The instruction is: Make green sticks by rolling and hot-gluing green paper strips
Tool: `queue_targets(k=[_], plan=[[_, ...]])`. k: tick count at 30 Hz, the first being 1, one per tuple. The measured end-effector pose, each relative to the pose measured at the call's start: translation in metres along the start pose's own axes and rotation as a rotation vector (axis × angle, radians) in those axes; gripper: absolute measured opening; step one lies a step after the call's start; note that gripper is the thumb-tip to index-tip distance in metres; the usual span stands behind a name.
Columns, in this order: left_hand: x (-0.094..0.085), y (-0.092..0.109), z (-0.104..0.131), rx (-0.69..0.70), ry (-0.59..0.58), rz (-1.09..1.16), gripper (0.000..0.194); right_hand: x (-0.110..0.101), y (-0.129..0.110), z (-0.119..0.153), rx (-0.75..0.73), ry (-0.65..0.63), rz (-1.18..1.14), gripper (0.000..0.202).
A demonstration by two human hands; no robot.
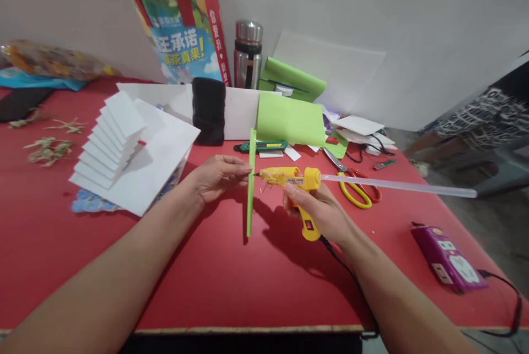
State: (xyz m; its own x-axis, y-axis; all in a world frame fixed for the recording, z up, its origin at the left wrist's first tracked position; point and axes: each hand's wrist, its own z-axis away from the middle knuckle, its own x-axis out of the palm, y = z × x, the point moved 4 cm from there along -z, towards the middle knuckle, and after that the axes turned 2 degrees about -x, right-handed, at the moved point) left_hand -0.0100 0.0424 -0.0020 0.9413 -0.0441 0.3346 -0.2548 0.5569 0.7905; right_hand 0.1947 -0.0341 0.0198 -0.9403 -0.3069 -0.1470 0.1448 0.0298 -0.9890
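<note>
My left hand (223, 175) pinches a narrow strip of bright green card (250, 205), held on edge above the red table. A yellow hot glue gun (308, 200) is in my right hand (320, 205), my fingers wrapped round its handle. Its nozzle points left and meets the green strip, close to my left fingertips; whether it touches I cannot tell. From the gun's back a long clear glue stick (397, 185) sticks out to the right. The gun's black cord (343, 263) runs down toward the table's front edge.
To the left lies a stepped white paper piece (111, 142) on white card. A green utility knife (264, 146), scissors (355, 183) and green card (291, 120) lie behind my hands. At right sits a purple power strip (448, 260). A steel flask (248, 56) stands behind.
</note>
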Motion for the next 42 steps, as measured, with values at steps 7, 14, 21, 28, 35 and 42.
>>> queue_targets(k=[7, 14, 21, 28, 35, 42], plan=[[0.0, 0.0, -0.002, 0.001, 0.012, -0.005, 0.018, 0.002, -0.001, 0.0, -0.009, -0.012, -0.002, 0.051], [0.001, -0.003, -0.002, -0.009, -0.009, -0.018, 0.017, 0.0, -0.002, -0.001, -0.027, 0.007, 0.011, 0.051], [-0.002, -0.002, -0.004, 0.006, 0.008, 0.007, 0.018, 0.003, -0.005, 0.003, -0.018, -0.054, -0.016, 0.046], [-0.006, 0.0, -0.006, 0.031, 0.01, 0.01, 0.015, 0.005, -0.013, 0.006, -0.021, -0.149, 0.069, 0.041], [-0.004, -0.004, -0.006, -0.008, -0.041, -0.011, 0.017, 0.004, -0.012, 0.005, -0.029, -0.119, 0.02, 0.043], [-0.005, -0.008, -0.009, -0.003, -0.115, -0.031, 0.018, 0.0, -0.01, 0.004, -0.028, -0.05, 0.026, 0.047]])
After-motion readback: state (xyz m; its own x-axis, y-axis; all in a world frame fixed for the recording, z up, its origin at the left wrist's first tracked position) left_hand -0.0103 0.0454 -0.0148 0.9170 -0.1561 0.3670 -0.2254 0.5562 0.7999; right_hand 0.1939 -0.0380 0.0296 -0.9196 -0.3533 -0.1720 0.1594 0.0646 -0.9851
